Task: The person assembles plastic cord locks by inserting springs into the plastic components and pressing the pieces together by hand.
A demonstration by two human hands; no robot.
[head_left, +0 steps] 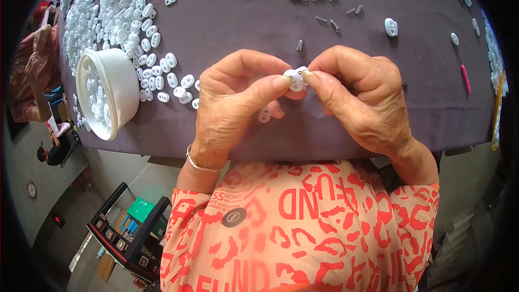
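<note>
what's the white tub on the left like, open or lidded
Open: no lid covers the white tub, and small white pieces show inside its rim.

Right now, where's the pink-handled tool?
In the head view, the pink-handled tool lies far right, beyond the right hand, just below a white oval piece.

Red capital lettering [309, 206] (some large, some small) runs across the peach shirt [303, 232].

White toggles [294, 81], purple-grey tablecloth [238, 19], red-patterned peach shirt [303, 232]
</note>
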